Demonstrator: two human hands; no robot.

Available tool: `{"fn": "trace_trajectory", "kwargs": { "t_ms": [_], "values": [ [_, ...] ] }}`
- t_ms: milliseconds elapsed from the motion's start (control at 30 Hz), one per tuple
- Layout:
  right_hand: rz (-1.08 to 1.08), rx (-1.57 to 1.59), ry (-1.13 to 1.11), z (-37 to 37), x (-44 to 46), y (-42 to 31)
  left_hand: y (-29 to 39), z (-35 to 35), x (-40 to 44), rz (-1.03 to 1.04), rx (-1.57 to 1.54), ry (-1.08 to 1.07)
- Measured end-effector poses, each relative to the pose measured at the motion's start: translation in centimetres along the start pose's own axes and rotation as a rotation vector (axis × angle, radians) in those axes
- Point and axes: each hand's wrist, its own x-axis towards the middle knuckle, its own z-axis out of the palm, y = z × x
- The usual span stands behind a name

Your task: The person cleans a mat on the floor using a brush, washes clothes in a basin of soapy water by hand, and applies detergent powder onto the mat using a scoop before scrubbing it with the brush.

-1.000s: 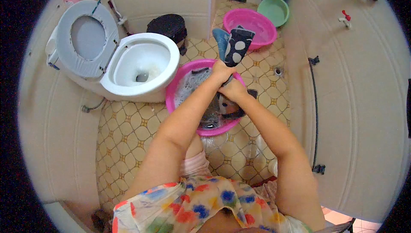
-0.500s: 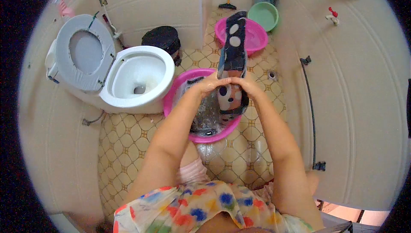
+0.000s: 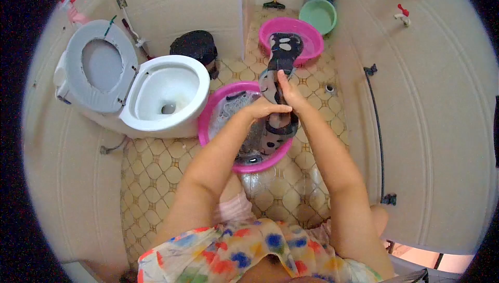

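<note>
Patterned dark cloth (image 3: 284, 60), in the head view, hangs lengthwise toward one o'clock of centre, its lower end over the three o'clock side of the near pink basin (image 3: 205, 119), which holds foamy water. The left hand (image 3: 266, 108) is closed on it from nine o'clock, the right hand (image 3: 292, 97) clamped around it just beside, thumb toward twelve. Beyond, at one o'clock, stand the far pink basin (image 3: 311, 42) and a green basin (image 3: 318, 16); the toilet (image 3: 174, 93) is at ten o'clock
</note>
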Motion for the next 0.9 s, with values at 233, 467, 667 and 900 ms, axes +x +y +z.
{"fn": "trace_trajectory", "kwargs": {
  "t_ms": [233, 467, 667, 900],
  "values": [
    [0.084, -0.08, -0.276, -0.5, -0.3, -0.4, -1.1, 0.0, 0.8, 0.153, 0.107, 0.179],
    [0.035, -0.025, -0.258, -2.3, -0.1, 7.8, -3.5, -1.7, 3.4, 0.028, -0.158, 0.382],
    [0.213, 0.221, -0.458, -2.1, -2.0, 8.0, -2.6, -1.9, 3.8, -0.029, -0.39, 0.412],
    [0.098, 0.315, -0.46, 0.0, -3.5, 4.8, -6.0, -3.4, 7.3, 0.018, -0.548, 0.569]
  ]
}}
